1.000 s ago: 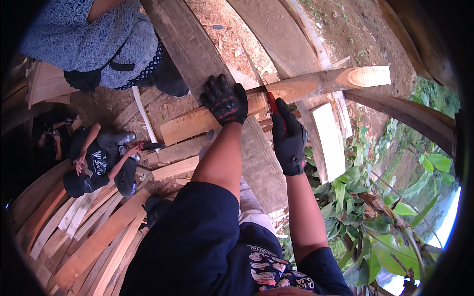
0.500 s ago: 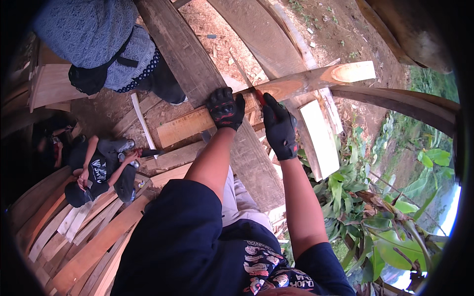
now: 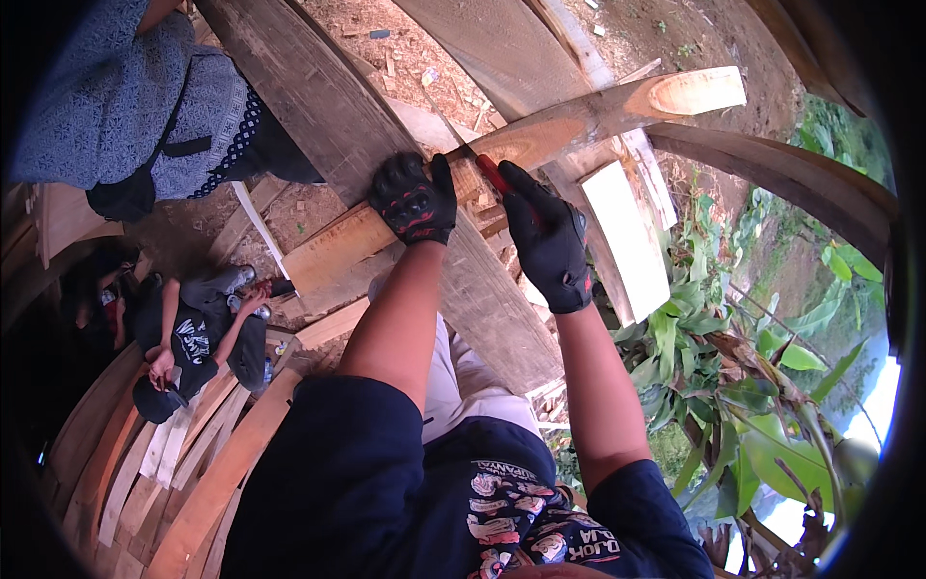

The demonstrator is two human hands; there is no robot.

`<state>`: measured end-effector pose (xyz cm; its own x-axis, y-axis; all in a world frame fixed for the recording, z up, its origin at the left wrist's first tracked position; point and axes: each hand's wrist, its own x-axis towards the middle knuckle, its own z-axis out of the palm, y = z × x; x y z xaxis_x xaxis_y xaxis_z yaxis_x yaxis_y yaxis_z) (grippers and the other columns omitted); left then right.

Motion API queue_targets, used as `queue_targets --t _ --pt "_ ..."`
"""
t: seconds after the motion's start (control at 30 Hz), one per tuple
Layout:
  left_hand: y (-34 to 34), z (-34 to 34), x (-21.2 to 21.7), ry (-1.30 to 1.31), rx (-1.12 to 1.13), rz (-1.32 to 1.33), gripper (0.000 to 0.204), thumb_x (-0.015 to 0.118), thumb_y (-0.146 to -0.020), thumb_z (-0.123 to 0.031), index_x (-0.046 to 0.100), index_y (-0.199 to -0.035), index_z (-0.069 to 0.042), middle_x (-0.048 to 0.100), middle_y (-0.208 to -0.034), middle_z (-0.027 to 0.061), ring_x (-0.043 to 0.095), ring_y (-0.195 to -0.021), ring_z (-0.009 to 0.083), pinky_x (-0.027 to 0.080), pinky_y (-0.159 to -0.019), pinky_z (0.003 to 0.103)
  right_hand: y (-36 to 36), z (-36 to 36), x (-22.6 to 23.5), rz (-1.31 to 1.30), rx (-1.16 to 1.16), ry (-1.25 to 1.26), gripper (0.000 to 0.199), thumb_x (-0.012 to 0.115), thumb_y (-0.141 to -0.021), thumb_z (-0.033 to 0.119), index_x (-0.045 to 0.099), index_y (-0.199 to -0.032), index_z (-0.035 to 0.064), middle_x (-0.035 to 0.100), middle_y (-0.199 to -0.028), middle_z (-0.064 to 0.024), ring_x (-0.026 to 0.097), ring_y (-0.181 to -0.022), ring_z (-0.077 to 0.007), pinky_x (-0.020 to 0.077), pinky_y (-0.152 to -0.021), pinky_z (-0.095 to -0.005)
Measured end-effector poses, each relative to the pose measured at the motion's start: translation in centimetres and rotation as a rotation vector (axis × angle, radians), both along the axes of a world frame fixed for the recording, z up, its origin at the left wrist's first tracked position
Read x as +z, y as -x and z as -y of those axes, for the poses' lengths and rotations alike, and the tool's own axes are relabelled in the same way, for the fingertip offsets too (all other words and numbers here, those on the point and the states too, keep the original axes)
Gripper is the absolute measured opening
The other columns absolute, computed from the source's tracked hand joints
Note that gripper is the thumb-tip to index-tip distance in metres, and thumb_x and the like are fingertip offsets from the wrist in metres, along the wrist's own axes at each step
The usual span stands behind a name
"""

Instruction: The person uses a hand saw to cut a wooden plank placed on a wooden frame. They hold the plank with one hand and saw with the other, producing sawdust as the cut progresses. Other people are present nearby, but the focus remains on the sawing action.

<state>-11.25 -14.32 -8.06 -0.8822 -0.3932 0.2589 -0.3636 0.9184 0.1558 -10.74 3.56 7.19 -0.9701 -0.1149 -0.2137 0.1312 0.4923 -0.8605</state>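
The left hand (image 3: 415,200) in its black glove presses flat on a pale wooden plank (image 3: 569,130), fingers spread and closed on nothing; the right hand (image 3: 545,236), also gloved, is wrapped tight around a red-handled tool (image 3: 494,174) — probably a knife or saw, though the thin dark blade is hard to make out. The plank lies across a broad grey beam (image 3: 318,106), its long axis running from lower left up to the cut oval end at upper right; the tool meets it just right of the left hand, so the right hand is nearer the cut and the plank runs away from both grips toward the upper right. The wood is light orange-tan, smooth-faced, slightly curved; nearby a second person (image 3: 145,106) in patterned blue bends over — offcuts lie below.
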Motion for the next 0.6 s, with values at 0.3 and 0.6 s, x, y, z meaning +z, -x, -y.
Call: queue_targets --t 0.3,0.6 --pt "-1.3 1.4 0.6 -0.131 -0.257 0.050 0.056 0.065 -0.101 -0.065 0.070 -0.114 -0.011 0.070 -0.117 0.0132 0.064 -0.116 0.0387 0.050 -0.098 0.057 -3.1 3.1 -0.2 -0.057 -0.136 0.024 0.045 0.063 -0.105 0.022 0.069 -0.148 0.0070 0.076 -0.128 -0.0280 0.075 -0.116 -0.0475 0.0588 -0.103 -0.0514" --pt "-5.0 0.0 1.4 -0.245 -0.283 0.075 0.056 0.066 -0.103 -0.059 0.072 -0.120 -0.006 0.070 -0.124 0.0193 0.065 -0.120 0.0420 0.048 -0.108 0.056 -6.4 1.1 -1.9 -0.154 -0.134 -0.010 0.042 0.065 -0.107 0.022 0.071 -0.147 0.0114 0.079 -0.119 -0.0268 0.078 -0.106 -0.0454 0.0620 -0.093 -0.0496"
